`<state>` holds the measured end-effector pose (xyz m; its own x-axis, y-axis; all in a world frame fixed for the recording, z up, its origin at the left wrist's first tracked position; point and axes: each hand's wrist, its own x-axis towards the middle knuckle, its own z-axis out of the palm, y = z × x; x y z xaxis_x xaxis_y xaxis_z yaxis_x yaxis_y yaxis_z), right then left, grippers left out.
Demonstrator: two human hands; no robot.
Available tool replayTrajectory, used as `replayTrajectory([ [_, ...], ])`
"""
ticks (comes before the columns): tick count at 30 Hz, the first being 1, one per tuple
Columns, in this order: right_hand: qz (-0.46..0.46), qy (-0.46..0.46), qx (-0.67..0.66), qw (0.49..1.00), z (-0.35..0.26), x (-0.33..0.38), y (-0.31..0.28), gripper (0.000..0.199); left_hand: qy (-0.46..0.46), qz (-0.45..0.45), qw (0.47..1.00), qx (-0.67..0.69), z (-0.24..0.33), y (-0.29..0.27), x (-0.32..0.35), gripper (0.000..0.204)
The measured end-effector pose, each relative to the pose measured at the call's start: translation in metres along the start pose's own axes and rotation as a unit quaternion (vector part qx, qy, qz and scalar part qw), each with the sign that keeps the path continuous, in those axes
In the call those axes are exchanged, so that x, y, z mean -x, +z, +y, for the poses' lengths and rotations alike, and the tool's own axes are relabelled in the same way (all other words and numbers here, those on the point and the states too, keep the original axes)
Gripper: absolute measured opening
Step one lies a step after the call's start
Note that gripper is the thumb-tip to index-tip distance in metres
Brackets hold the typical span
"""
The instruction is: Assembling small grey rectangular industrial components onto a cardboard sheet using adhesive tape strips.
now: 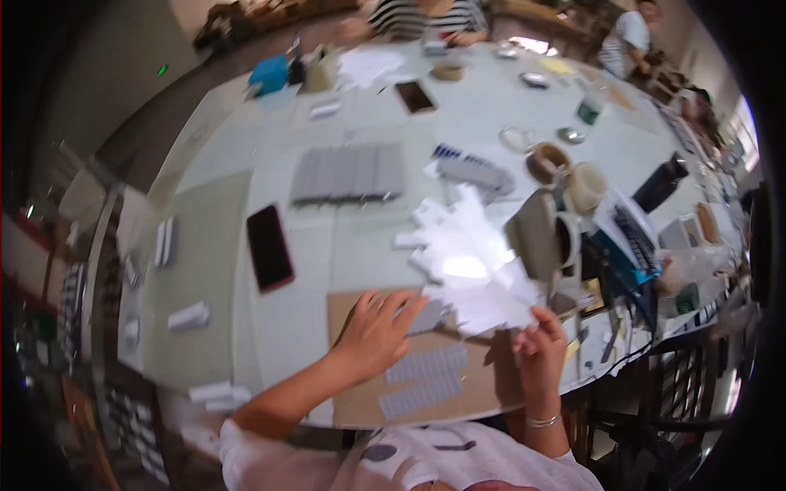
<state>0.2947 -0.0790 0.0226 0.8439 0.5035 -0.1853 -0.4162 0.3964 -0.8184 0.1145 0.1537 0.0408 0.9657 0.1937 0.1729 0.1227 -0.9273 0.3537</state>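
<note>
My right hand [540,344] pinches the lower edge of a white cut paper shape [471,262] and holds it tilted above the table. My left hand [378,331] rests flat with spread fingers on a brown cardboard sheet [360,401], its fingertips on a grey strip piece [427,317]. Two more grey strip sheets [426,378] lie on the cardboard just below the left hand. A bracelet sits on my right wrist.
A red-edged phone [268,247] lies left of my hands. A row of grey strips [350,173] sits further back. Tape rolls [547,161], a cup [586,186] and cluttered tools fill the right side. Other people sit at the far edge of the pale table [311,327].
</note>
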Motion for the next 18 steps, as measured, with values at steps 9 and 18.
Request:
replayTrajectory([
  [9,-0.032,0.085,-0.086,0.992,0.011,0.005,0.000,0.024,-0.065,0.038,0.997,0.035,-0.041,-0.007,-0.010,0.049],
  [18,-0.025,0.106,-0.143,0.984,0.010,-0.009,-0.018,0.027,-0.048,0.061,0.997,0.003,-0.059,0.000,-0.048,0.040],
])
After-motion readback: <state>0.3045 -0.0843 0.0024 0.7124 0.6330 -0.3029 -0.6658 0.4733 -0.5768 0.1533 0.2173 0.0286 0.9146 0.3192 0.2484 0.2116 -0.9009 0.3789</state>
